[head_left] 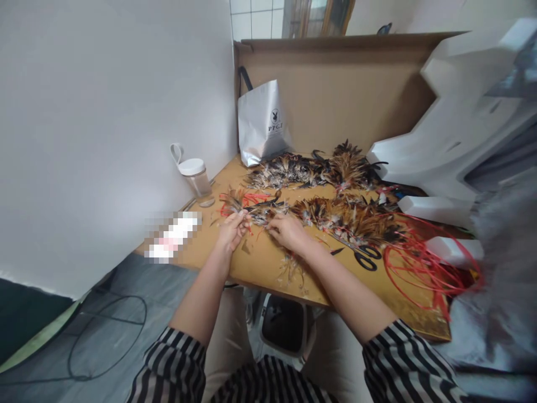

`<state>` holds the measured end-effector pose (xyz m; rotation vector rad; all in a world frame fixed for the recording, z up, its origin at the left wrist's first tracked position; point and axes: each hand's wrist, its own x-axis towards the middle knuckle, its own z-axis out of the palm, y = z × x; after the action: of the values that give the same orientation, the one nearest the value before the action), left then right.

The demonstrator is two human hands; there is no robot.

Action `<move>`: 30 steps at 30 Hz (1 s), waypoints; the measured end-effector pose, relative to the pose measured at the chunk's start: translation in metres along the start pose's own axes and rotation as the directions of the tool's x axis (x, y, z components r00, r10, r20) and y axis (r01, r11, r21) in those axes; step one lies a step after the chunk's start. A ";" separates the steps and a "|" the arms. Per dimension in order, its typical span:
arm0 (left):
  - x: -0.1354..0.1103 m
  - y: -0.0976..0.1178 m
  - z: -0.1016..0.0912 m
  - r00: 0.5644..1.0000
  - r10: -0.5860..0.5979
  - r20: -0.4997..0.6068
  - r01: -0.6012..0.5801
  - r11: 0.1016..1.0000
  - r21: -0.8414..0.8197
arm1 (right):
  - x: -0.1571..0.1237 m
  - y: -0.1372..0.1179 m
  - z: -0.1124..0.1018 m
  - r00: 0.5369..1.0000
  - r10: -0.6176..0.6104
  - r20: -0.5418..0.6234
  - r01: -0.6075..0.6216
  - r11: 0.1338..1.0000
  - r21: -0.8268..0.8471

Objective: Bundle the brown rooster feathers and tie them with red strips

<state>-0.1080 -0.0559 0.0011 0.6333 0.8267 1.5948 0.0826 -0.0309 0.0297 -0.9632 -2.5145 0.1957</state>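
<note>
Two bare hands are working close together near the front edge of a wooden tabletop [268,263], forearms coming out of black & white striped sleeves [168,364]. Left hand [232,228] has its fingers curled and pinched round a small clump of brown feathers [257,211] with red string [235,208] running thru it, so closed on that. Right hand [287,230] sits palm down just beside it, fingertips pressing on the same clump; looks like it's pinching too but can't tell for sure, fingers are partly hidden. The clump lies on the table right between both hands, a bit past the fingertips. A few loose feather bits [291,267] hang over the table edge under the right wrist. Going right: a long strip of brown/orange feathers [348,218], then black-handled scissors [364,256] lying flat, then a big tangle of red cord [423,263] w/ loops spilling off the corner. Further back there's another feather row [319,168], a white paper bag [260,123] leaning on a cardboard backboard [344,89], and a clear jar w/ white lid [195,178] next to the white wall on the left. White foam pieces [444,145] stacked on the right. Black cable [104,336] on the grey floor, bottom left.
</note>
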 end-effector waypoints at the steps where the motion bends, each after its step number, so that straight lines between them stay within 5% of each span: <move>1: -0.001 -0.001 0.001 1.000 -0.012 0.026 0.011 1.000 0.017 | 0.002 -0.005 -0.001 0.999 -0.028 0.038 0.031 0.995 -0.090; 7: 0.000 -0.007 -0.003 0.996 -0.020 0.086 0.012 0.996 0.087 | 0.020 -0.022 0.007 0.976 -0.134 0.170 0.193 0.892 -0.409; 13: 0.004 -0.009 -0.007 0.998 0.011 0.068 -0.012 1.000 0.022 | 0.030 -0.033 0.017 0.932 -0.263 0.249 0.346 0.852 -0.394; 17: 0.003 -0.010 -0.009 0.997 0.029 0.072 -0.029 1.000 -0.010 | 0.025 -0.033 0.016 0.955 -0.239 0.178 0.276 0.933 -0.231; 19: 0.002 -0.009 -0.009 0.996 0.030 0.080 -0.029 0.999 -0.019 | 0.022 -0.028 0.011 0.982 -0.164 0.091 0.166 0.986 -0.017; 21: 0.001 -0.008 -0.009 0.996 0.024 0.089 -0.020 0.999 -0.043 | 0.020 -0.022 0.004 0.999 -0.043 0.011 0.037 0.951 0.306; 23: 0.001 -0.007 -0.009 0.995 0.020 0.100 -0.012 0.997 -0.077 | 0.020 -0.016 -0.004 0.994 0.110 0.017 -0.095 0.758 0.645; 25: 0.001 -0.006 -0.009 0.993 0.016 0.120 -0.003 0.994 -0.105 | 0.020 -0.011 -0.010 0.970 0.222 0.096 -0.188 0.445 0.875; 28: 0.000 -0.004 -0.008 0.986 -0.011 0.165 0.030 0.994 -0.109 | 0.019 -0.008 -0.014 0.931 0.288 0.224 -0.241 0.026 0.970; 30: -0.002 -0.003 -0.007 0.978 -0.047 0.201 0.066 0.994 -0.089 | 0.017 -0.008 -0.013 0.909 0.300 0.291 -0.262 -0.133 0.956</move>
<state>-0.1112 -0.0585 -0.0057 0.6823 0.6118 1.4832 0.0722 -0.0260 0.0495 -0.6749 -1.1930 1.8908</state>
